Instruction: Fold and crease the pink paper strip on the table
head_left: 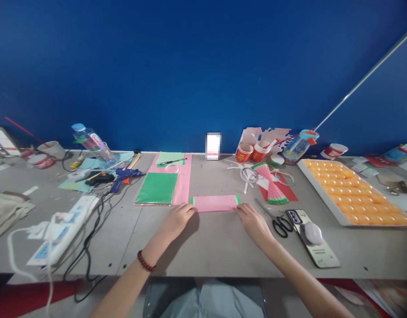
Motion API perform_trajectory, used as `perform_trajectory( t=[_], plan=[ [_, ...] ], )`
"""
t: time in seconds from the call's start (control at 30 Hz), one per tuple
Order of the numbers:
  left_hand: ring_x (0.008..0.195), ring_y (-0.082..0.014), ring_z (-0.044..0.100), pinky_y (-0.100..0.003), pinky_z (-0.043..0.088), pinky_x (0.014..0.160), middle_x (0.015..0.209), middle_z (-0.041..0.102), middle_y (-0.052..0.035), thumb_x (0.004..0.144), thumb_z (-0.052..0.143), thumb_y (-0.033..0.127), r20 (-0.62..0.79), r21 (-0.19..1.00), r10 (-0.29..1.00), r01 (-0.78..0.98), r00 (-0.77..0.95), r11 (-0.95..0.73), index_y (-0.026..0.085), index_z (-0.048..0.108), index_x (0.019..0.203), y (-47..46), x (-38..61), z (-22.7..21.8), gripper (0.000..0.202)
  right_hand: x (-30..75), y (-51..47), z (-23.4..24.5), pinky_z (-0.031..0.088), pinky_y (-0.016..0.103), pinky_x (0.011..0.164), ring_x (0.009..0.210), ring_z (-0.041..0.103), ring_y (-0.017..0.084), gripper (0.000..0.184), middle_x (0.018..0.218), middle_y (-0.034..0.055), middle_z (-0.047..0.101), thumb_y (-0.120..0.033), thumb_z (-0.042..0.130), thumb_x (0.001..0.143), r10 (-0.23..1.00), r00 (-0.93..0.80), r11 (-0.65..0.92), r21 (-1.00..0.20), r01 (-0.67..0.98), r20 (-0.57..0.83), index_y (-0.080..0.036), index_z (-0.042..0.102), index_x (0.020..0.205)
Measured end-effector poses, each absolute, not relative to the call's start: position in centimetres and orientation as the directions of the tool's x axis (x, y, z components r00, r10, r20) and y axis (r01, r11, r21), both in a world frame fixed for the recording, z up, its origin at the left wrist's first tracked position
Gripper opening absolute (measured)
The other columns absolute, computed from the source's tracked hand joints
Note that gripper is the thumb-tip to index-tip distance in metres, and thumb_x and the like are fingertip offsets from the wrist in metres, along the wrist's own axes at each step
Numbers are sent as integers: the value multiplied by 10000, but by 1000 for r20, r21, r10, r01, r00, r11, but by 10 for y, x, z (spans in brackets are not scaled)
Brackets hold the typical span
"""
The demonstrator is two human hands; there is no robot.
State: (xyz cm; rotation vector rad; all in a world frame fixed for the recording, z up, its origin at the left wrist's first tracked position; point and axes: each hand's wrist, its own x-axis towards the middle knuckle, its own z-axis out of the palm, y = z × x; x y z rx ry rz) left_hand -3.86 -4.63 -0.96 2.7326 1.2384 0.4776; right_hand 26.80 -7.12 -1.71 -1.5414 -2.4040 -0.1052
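Grey table (203,247), tray (314,176) of orange balls (355,192)

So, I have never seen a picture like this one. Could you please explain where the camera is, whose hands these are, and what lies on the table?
There is no machine here. The one picture comes from a camera worn on a person's head, looking forward and down, so both arms belong to that person. The left hand and the right hand press the two ends of a pink paper strip with green ends, which lies flat on the grey table. To the right lie scissors, a phone and a tray of orange balls. To the left are green and pink paper sheets, a blue glue gun and a white power strip. Red paper cups stand by the blue wall.
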Motion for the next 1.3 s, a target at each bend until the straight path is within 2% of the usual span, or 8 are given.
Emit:
perform_trajectory(
  t=[0.17,0.3,0.53,0.67,0.8,1.03,1.17,1.3],
  plan=[
    [911,-169,590,-300,483,786,969,634,-38,933,446,161,221,278,773,722,594,-634,196,636,1000,-41,-39,-8,204,284,-58,-18,515,314,839,994,603,186,313,1034,79,673,-73,449,871,841,-488,528,-162,834,233,-192,663,1066],
    [890,-171,593,-289,477,758,943,631,-36,921,452,129,207,215,749,717,630,-663,185,629,985,-33,-39,-4,196,291,-46,-14,516,304,811,948,617,180,249,966,72,691,-125,454,901,811,-532,580,-219,784,244,-178,681,988],
    [810,-189,580,-300,465,680,845,608,-49,855,449,42,172,98,721,717,671,-690,174,596,871,-30,-33,-2,199,287,-46,-9,494,299,803,902,613,175,231,913,79,685,-118,456,905,765,-587,621,-62,781,266,-166,673,966],
    [807,-181,560,-303,463,702,829,594,-43,834,434,59,279,209,766,741,580,-638,186,561,817,-31,-28,0,180,286,-47,-9,478,292,799,891,607,176,233,903,77,672,-183,429,934,773,-541,590,-61,805,330,-165,661,957],
    [830,-170,546,-306,455,753,845,590,-33,839,425,118,339,458,822,683,458,-569,196,551,848,-34,-25,16,148,288,-47,-2,461,301,801,890,591,178,213,910,69,658,-164,428,906,833,-455,526,-192,829,316,-178,639,927],
    [629,-118,525,-229,414,580,735,581,5,872,441,348,27,856,940,477,341,-197,176,564,830,-31,-31,42,216,293,-43,30,461,284,728,767,591,162,182,848,41,661,-274,455,878,949,-297,285,-692,663,105,-184,613,876],
    [680,-147,567,-253,440,625,779,640,-16,821,499,339,-80,822,916,546,393,-163,176,618,806,-29,-36,37,203,298,-38,32,452,266,700,763,606,162,211,814,18,684,-338,504,842,943,-311,109,-772,626,-119,-187,652,841],
    [771,-183,591,-274,440,679,855,669,-41,793,580,375,-63,667,904,691,424,-278,195,675,785,-31,-35,24,203,296,-39,21,414,249,619,675,577,148,203,723,0,665,-299,509,804,944,-294,100,-717,690,-152,-182,675,803]
  ],
)
